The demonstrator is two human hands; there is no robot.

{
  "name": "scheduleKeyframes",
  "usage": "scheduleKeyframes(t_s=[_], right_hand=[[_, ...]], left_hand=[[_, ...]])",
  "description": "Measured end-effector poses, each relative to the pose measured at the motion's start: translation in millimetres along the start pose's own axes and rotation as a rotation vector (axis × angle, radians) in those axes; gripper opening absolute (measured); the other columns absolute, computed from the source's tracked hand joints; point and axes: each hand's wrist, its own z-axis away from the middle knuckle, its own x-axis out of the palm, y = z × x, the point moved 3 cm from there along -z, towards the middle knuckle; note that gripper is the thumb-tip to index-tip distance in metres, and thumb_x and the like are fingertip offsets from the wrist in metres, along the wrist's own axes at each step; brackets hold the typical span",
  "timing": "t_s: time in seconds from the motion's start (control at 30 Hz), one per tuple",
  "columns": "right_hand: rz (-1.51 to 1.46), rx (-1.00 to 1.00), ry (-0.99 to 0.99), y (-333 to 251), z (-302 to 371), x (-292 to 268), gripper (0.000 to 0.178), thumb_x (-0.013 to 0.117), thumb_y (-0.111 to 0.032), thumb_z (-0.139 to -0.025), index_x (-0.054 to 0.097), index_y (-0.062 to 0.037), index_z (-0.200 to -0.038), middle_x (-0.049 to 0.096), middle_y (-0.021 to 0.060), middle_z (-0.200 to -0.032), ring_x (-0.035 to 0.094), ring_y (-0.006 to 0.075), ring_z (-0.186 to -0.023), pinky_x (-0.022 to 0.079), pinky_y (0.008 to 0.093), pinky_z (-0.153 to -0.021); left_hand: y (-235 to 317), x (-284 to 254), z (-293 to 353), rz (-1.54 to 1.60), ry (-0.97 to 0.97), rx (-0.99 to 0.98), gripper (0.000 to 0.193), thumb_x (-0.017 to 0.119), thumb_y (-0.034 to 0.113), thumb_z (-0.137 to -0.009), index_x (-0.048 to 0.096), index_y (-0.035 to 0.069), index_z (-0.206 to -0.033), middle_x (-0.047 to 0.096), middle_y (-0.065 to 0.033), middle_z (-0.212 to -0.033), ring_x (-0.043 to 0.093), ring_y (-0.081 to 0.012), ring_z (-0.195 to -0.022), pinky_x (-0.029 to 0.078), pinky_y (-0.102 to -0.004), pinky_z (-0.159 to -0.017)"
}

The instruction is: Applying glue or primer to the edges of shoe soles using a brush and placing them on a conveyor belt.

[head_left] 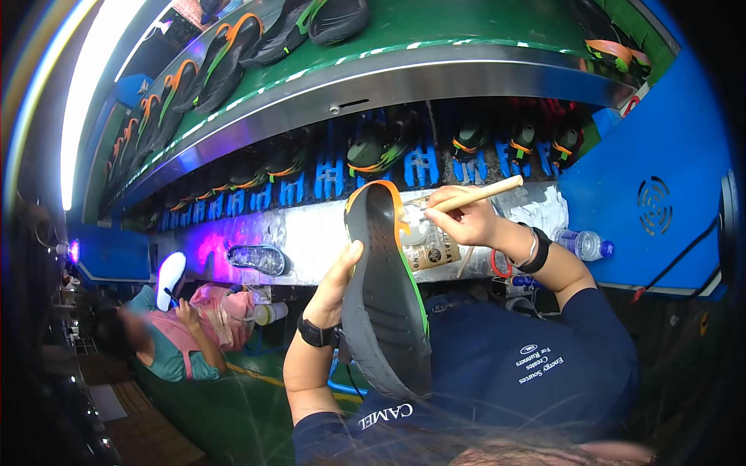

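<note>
In my left hand (pixel 336 289) is a large black shoe sole (pixel 382 303) with orange and green edging, tilted up in front of me. The fingers wrap round its left side, the thumb at the edge. My right hand (pixel 468 224) is closed on a wooden-handled brush (pixel 483 193), its pale tip beside the orange rim near the sole's upper end. I cannot tell whether the tip touches the rim. Behind the brush stands a small pot (pixel 420 233) on a brown printed sheet (pixel 435 255).
A clear bottle (pixel 584 245) lies at the right by the blue machine housing (pixel 653 179). Blue racks (pixel 328 180) hold several soles at the back, below a green belt (pixel 466 23) carrying more. Another sole (pixel 256 259) lies left on the bench. A co-worker (pixel 183 326) sits far left.
</note>
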Motion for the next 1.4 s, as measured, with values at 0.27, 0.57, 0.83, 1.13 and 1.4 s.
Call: scheduleKeyframes(t_s=[0.27, 0.57, 0.83, 1.13, 1.4], right_hand=[[-0.055, 0.032, 0.113, -3.4, -8.1, -13.1, 0.001, 0.056, 0.001, -0.074, 0.056, 0.0005, -0.074, 0.053, 0.0030, -0.065, 0.046, 0.0064, -0.052, 0.035, 0.0201, -0.045], [-0.120, 0.070, 0.068, -9.0, -3.3, -13.0, 0.003, 0.057, 0.002, -0.072, 0.055, 0.0011, -0.073, 0.053, 0.0046, -0.064, 0.047, 0.0078, -0.054, 0.035, 0.0200, -0.045], [0.039, -0.068, 0.127, 1.4, -16.4, -9.4, 0.002, 0.057, 0.001, -0.072, 0.056, 0.0002, -0.073, 0.055, 0.0058, -0.065, 0.048, 0.0098, -0.052, 0.037, 0.0214, -0.045], [-0.168, 0.107, 0.039, -23.3, -3.0, -9.5, 0.003, 0.056, 0.002, -0.072, 0.056, 0.0016, -0.075, 0.056, 0.0063, -0.067, 0.048, 0.0092, -0.052, 0.037, 0.0212, -0.045], [0.047, -0.116, 0.178, -8.7, -19.0, -16.3, 0.002, 0.058, 0.002, -0.070, 0.057, 0.0022, -0.071, 0.056, 0.0076, -0.066, 0.049, 0.0123, -0.050, 0.038, 0.0226, -0.044]], left_hand=[[3.0, -1.9, -8.8, -0.155, -0.015, -0.027, 0.055, 0.052, 0.032, -0.079, 0.031, 0.002, -0.121, 0.045, -0.0100, -0.111, 0.047, -0.0154, -0.099, 0.042, -0.0277, -0.080], [14.2, 2.6, -17.2, -0.238, -0.055, 0.033, 0.063, 0.054, 0.029, -0.078, 0.023, 0.002, -0.126, 0.038, -0.0116, -0.119, 0.039, -0.0197, -0.109, 0.035, -0.0332, -0.089], [22.9, 13.1, -24.1, -0.327, -0.054, 0.081, 0.066, 0.057, 0.029, -0.076, 0.022, 0.003, -0.127, 0.039, -0.0125, -0.119, 0.042, -0.0208, -0.107, 0.037, -0.0341, -0.088], [30.5, 13.5, -31.1, -0.365, -0.030, 0.114, 0.068, 0.060, 0.028, -0.073, 0.026, 0.003, -0.126, 0.045, -0.0125, -0.112, 0.048, -0.0198, -0.100, 0.045, -0.0323, -0.076], [35.6, 25.7, -33.8, -0.435, -0.074, 0.124, 0.062, 0.059, 0.031, -0.074, 0.033, -0.001, -0.119, 0.045, -0.0089, -0.111, 0.045, -0.0150, -0.101, 0.038, -0.0282, -0.085]])
